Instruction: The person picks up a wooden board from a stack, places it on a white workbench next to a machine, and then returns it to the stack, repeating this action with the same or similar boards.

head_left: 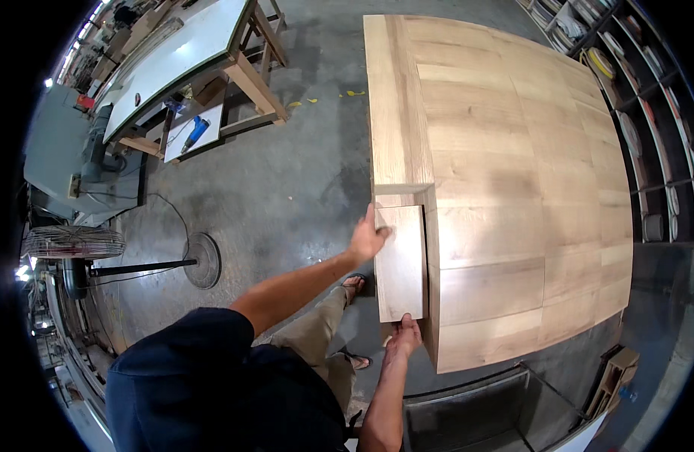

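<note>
I grip one small panel [399, 260] with two hands: left hand [366, 238] on its far-left edge, right hand [404, 336] at its near end, beside one big table [512, 188].

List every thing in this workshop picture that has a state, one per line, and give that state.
Small wooden panel: held flat in the tabletop's edge notch.
Left hand: grip on the panel's far corner.
Right hand: grip on the panel's near edge.
Wooden tabletop: lying flat.
Pedestal fan: upright on the floor.
</note>
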Demonstrator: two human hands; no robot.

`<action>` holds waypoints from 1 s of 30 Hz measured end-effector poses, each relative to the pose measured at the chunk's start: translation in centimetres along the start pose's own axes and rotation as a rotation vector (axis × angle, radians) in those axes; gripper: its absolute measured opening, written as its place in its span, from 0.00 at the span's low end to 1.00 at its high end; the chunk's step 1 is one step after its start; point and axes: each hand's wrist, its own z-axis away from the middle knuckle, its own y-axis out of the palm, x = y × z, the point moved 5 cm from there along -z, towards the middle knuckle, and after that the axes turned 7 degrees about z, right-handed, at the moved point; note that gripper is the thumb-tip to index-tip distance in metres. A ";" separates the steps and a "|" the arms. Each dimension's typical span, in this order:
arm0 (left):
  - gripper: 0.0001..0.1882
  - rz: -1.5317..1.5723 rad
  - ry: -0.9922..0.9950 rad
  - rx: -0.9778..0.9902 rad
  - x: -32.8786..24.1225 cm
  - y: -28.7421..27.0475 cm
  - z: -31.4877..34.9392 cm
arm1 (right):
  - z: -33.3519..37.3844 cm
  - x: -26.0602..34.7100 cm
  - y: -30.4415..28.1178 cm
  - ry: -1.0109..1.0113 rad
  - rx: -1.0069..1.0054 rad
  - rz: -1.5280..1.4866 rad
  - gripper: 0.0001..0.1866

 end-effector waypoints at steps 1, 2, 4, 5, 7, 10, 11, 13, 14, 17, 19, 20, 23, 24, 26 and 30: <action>0.36 0.001 0.002 -0.006 0.2 0.4 -0.3 | -0.8 -0.1 0.2 -0.014 0.037 -0.010 0.10; 0.38 0.185 -0.069 -0.057 1.6 0.6 -0.7 | -0.5 0.1 0.7 0.014 0.023 0.003 0.10; 0.37 0.510 -0.168 -0.108 3.8 1.6 -2.0 | 0.3 0.9 1.6 0.051 -0.025 0.079 0.09; 0.34 0.648 -0.198 -0.111 4.6 2.2 -2.6 | 0.4 1.2 2.0 0.086 -0.076 0.139 0.08; 0.33 0.430 -0.191 -0.009 6.2 3.4 -3.1 | -0.1 0.8 2.5 0.068 -0.035 0.089 0.08; 0.27 0.451 -0.172 -0.057 6.3 4.6 -3.3 | -0.3 1.0 2.9 0.048 -0.030 0.076 0.10; 0.27 0.464 -0.188 -0.087 6.5 4.6 -3.6 | -0.3 1.1 3.0 0.046 -0.052 0.114 0.11; 0.26 0.472 -0.213 -0.070 7.1 4.7 -4.0 | 0.5 1.3 3.7 0.085 -0.109 0.185 0.14; 0.26 0.473 -0.228 -0.055 7.2 4.5 -4.6 | 1.0 1.7 4.5 0.127 -0.159 0.245 0.16; 0.27 0.516 -0.171 -0.097 7.1 4.6 -4.5 | 0.3 1.5 4.2 0.167 -0.055 0.223 0.20; 0.25 0.510 -0.186 -0.097 7.1 4.5 -4.6 | 0.0 1.6 4.2 0.121 -0.126 0.218 0.14; 0.26 0.584 -0.212 -0.033 6.1 4.7 -4.3 | -0.8 1.4 4.0 0.141 -0.051 0.165 0.13; 0.30 0.762 -0.297 0.032 6.8 5.3 -4.1 | -1.4 1.5 3.9 0.181 0.115 0.120 0.12; 0.32 0.853 -0.360 0.049 7.3 5.6 -4.3 | -1.5 1.5 3.8 0.179 0.111 0.112 0.13; 0.34 0.867 -0.371 0.071 7.7 6.1 -4.5 | -1.5 1.2 3.0 0.188 0.122 0.116 0.14; 0.37 0.928 -0.381 0.153 7.7 6.3 -4.5 | -1.8 0.4 1.2 0.238 0.206 0.051 0.13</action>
